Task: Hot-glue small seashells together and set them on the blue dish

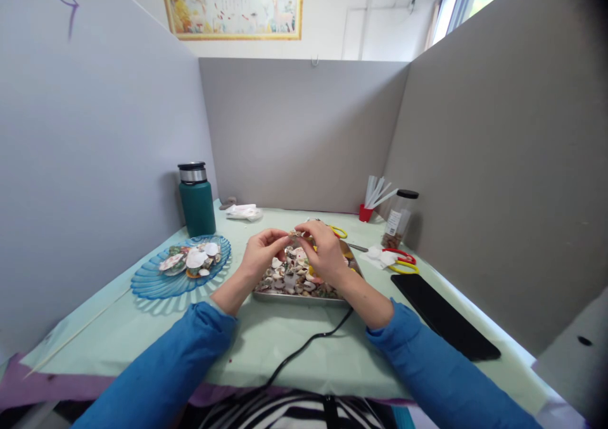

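Between the fingertips of both hands is a small pale, speckled piece (295,233) that looks like a shell; the fingers partly hide it. My left hand (260,251) pinches it from the left, and my right hand (327,251) grips it from the right. Both hands are over a shallow metal tray (300,299) filled with many small mixed shells (289,283). To the left, a blue scalloped plate (147,284) carries a cluster of larger shells (196,259), some white and some brownish.
A green bottle (197,207) stands behind the plate. At right are a red cup (365,213) of white sticks, a black-lidded jar (398,221), red-and-yellow scissors (405,265) and a flat black object (441,315). A black cable (304,345) crosses the front. Grey partitions (304,131) enclose the table.
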A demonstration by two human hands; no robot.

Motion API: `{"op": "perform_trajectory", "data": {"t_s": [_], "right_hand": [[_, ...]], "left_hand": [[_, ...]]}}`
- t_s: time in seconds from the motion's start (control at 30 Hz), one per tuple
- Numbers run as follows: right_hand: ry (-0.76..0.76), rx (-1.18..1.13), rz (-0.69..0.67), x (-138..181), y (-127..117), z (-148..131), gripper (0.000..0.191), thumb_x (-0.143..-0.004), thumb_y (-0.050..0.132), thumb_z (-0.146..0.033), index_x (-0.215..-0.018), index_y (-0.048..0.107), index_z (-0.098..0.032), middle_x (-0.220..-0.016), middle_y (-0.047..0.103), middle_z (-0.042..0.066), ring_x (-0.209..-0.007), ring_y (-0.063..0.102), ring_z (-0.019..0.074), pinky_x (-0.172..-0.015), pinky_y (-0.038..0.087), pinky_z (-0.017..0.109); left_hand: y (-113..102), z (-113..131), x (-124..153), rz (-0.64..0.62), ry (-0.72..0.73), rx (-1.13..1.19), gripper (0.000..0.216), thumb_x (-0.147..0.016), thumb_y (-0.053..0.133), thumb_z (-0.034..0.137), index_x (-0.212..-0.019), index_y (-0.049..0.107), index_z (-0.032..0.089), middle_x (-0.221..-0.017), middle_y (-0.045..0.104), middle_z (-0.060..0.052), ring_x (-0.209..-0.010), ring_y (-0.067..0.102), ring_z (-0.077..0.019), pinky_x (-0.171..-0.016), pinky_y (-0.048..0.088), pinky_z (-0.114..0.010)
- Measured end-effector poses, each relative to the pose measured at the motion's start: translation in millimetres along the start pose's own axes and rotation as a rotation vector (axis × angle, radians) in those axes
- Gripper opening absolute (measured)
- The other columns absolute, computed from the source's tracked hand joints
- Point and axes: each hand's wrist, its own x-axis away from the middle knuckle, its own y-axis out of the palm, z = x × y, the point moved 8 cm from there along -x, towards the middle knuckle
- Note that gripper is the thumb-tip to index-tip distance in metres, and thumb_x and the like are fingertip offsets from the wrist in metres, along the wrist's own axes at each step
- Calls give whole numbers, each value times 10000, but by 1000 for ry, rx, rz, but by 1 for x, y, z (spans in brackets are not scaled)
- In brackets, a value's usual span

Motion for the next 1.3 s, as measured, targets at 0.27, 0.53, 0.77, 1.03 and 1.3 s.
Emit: {"op": "perform_trajectory", "data": {"t_s": [0.27, 0.53, 0.77, 1.03, 1.3], "right_hand": [[156, 5, -4, 1, 2, 18, 134, -829, 579, -305, -842, 606, -174, -825, 627, 48, -778, 555, 178, -743, 410, 294], [241, -178, -48, 1, 8, 23, 139, -836, 518, -221, -822, 649, -176, -812, 648, 34, -782, 571, 157, -726, 411, 258], [388, -290, -91, 4, 16, 37, 176, -812, 517, -260, -787, 660, -160, -744, 657, 20, -693, 569, 145, -638, 406, 236], [402, -270, -126, 5, 17, 37, 211, -818, 492, -274, -809, 669, -160, -760, 666, 16, -687, 567, 136, -637, 402, 226], [347, -189, -131, 5, 17, 34, 214, -833, 470, -261, -802, 660, -167, -759, 657, 16, -702, 566, 141, -647, 403, 236]], "left_hand": [[-7, -4, -1, 61, -45, 54, 275, -656, 712, 339, -811, 642, 122, -708, 682, -37, -430, 514, -68, -451, 410, -208], [-2, -4, -1, 31, -54, 50, 253, -652, 721, 314, -777, 615, 121, -672, 668, -31, -424, 512, -72, -430, 404, -203], [-2, -5, -1, 34, -80, 26, 266, -659, 716, 327, -787, 626, 112, -671, 662, -34, -419, 506, -70, -421, 404, -201], [-2, -9, 0, 5, -106, 47, 294, -672, 704, 352, -815, 616, 111, -730, 665, -45, -426, 514, -68, -431, 420, -206], [0, -13, -1, -28, -123, 58, 298, -664, 706, 375, -793, 611, 125, -733, 672, -44, -423, 524, -74, -433, 428, -215]]}}
